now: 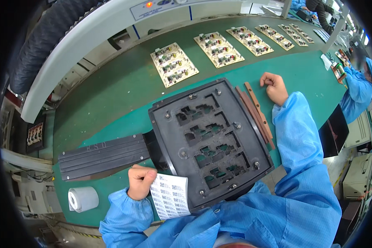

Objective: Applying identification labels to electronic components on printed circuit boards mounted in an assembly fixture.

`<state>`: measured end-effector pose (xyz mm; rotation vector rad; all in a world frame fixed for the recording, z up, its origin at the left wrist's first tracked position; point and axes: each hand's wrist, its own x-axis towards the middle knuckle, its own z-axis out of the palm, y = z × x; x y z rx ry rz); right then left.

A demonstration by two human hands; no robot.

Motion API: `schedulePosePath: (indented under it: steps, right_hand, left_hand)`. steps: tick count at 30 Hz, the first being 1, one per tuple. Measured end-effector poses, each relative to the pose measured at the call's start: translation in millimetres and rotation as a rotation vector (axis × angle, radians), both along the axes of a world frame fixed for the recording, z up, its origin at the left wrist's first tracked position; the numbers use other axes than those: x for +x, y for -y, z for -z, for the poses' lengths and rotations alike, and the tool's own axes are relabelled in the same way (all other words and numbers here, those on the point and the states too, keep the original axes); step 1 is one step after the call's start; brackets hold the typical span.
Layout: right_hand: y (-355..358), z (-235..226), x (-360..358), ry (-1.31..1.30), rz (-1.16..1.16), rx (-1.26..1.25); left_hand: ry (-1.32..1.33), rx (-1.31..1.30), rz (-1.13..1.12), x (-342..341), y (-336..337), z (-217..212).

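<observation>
My left hand (139, 182) pinches the upper left corner of a white sheet of small printed labels (169, 196), which hangs over the near left edge of a black fixture tray (177, 136). The tray has several rows of cut-outs and screw posts. Beyond its right side, my right hand (274, 88) is held over the green mat with its fingers curled closed; whatever may be between them is hidden. Nearest to that hand lie brown slotted strips (258, 111) along the tray's right edge.
Several cream circuit board panels (175, 66) stand in a row along the far side of the green bench (99, 120). A black ribbed bar (103, 157) and a white label roll (83, 199) lie at left. A white machine arm (70, 53) arches overhead. Another person (357, 93) works at far right.
</observation>
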<state>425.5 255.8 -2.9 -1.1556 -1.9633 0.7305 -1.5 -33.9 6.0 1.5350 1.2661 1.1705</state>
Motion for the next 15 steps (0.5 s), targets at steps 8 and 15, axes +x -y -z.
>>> schedulePosePath:
  steps: [8, 15]
  right_hand:
    - [-2.4, 7.7, -2.9, 0.014, 0.016, 0.002]
    - [-1.4, 6.0, -2.0, 0.078, 0.059, 0.034]
  left_hand:
    - [-0.018, -0.021, 0.010, -3.9, 0.2, -1.7]
    - [0.034, 0.012, -0.014, 6.6, -1.2, -8.1]
